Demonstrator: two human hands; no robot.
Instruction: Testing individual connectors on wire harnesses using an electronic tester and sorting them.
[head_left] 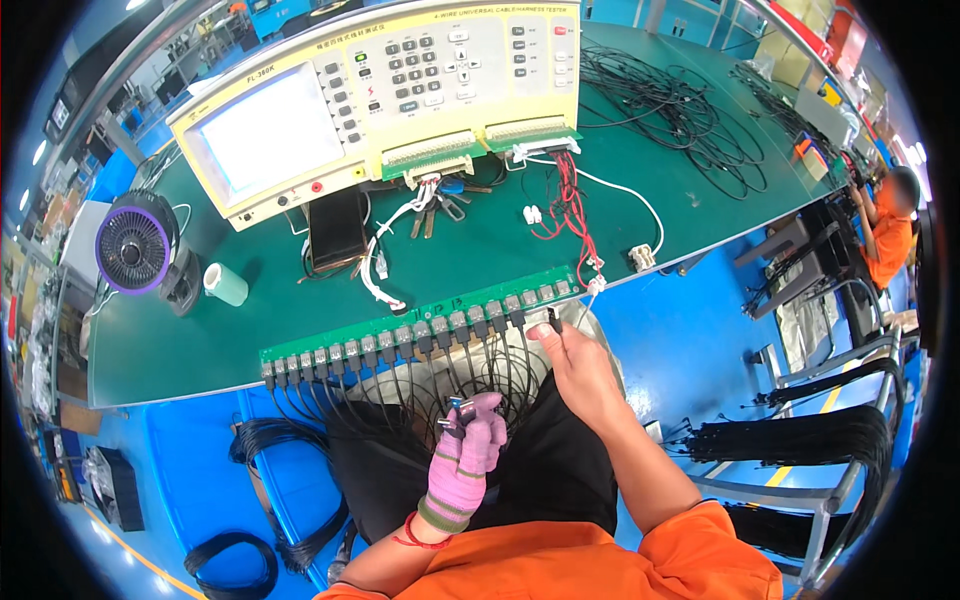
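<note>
Right hand (572, 362) pinches a black plug (555, 320) at the green socket strip (420, 322) on the table (150, 340); gloved left hand (470, 445) grips spare plugs (455, 415).

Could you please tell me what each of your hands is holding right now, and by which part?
The left hand holds spare cable plugs by their ends; the right hand pinches a black plug at the green board.

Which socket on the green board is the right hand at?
The right hand holds a black plug at the rightmost end of the green board; the sockets to its left already carry cables.
</note>
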